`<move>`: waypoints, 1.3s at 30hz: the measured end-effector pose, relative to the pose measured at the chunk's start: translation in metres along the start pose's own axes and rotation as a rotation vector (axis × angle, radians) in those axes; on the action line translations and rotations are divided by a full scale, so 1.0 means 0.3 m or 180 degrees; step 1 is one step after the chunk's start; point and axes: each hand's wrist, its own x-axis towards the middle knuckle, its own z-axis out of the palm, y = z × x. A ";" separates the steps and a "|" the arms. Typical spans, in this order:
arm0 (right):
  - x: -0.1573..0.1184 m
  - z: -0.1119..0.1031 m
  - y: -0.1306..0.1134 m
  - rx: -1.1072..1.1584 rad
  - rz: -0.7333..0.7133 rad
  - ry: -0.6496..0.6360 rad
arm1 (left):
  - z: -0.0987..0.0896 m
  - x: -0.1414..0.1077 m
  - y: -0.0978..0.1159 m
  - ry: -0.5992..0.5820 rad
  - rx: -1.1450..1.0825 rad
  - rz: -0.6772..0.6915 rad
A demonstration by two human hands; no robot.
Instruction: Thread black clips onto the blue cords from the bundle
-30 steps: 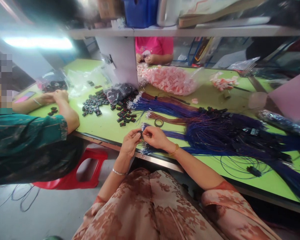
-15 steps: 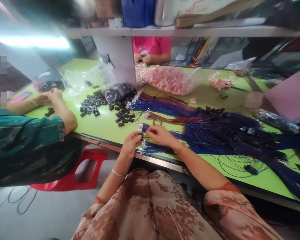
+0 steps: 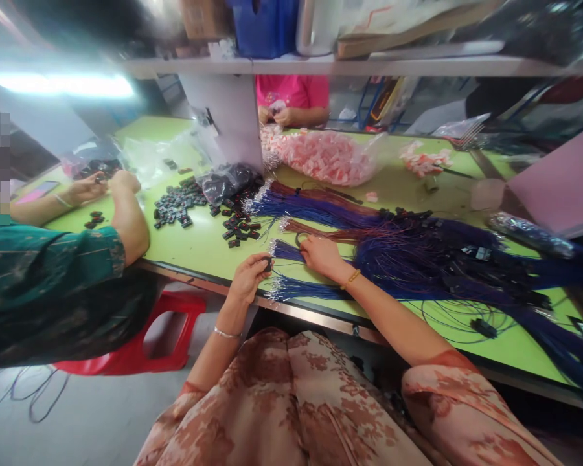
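Note:
Just above the table's front edge, my left hand (image 3: 247, 277) pinches a small black plastic connector housing (image 3: 268, 263). A thin dark wire runs from near the housing toward the right. My right hand (image 3: 323, 257) lies over a bundle of blue-purple wires (image 3: 286, 250) with its fingers curled together. Whatever those fingertips hold is hidden. A dark ring (image 3: 298, 238) shows just behind them, partly covered. Nearer the edge is another blue wire bundle (image 3: 301, 288) with silvery terminals at its left end. Brown wires (image 3: 315, 230) lie farther back.
Loose black housings (image 3: 240, 230) and grey ones (image 3: 177, 200) lie at the left. A bag of pink parts (image 3: 325, 158) stands behind. Tangled blue wires (image 3: 393, 259) spread rightward. At the left sits a co-worker in a green sleeve (image 3: 68, 259). A shelf (image 3: 320, 66) crosses above.
My right hand has moved right, away from the housing, onto the blue-purple bundle. My left hand, still on the housing, has shifted slightly left. The co-worker's hands have moved apart.

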 end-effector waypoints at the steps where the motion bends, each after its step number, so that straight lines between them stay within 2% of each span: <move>1: 0.001 -0.001 -0.001 -0.0052 -0.0053 -0.0022 | 0.000 0.000 -0.002 -0.0020 0.0002 -0.0023; 5: 0.004 0.004 0.002 -0.0184 -0.0220 -0.0022 | -0.004 0.001 -0.009 -0.0076 -0.0020 -0.0054; 9: -0.002 0.011 0.012 0.0120 -0.0103 0.0286 | -0.005 0.001 -0.013 -0.0098 -0.0060 -0.0034; 11: -0.001 0.005 0.007 0.0521 -0.0070 0.0477 | 0.001 0.000 -0.013 -0.0086 -0.0105 -0.0021; 17: 0.039 -0.038 -0.082 0.2137 -0.0572 0.0985 | 0.036 -0.001 -0.017 0.0009 -0.0348 0.0066; 20: 0.051 -0.043 -0.118 0.2877 -0.0632 0.0946 | 0.046 0.000 -0.021 0.0021 -0.0499 0.0084; 23: 0.040 -0.027 -0.123 0.3310 -0.0658 0.0803 | 0.048 0.004 -0.025 -0.0047 -0.0641 0.0064; 26: 0.013 -0.009 -0.115 0.3312 -0.0616 0.0828 | 0.049 0.010 -0.030 -0.0155 -0.0797 0.0035; 31: -0.028 -0.009 -0.118 0.2921 -0.0519 0.0983 | 0.057 0.014 -0.033 -0.0269 -0.0853 -0.0006; 39: -0.038 -0.022 -0.133 0.2418 -0.0337 0.1053 | 0.062 0.010 -0.031 -0.0310 -0.0714 0.0020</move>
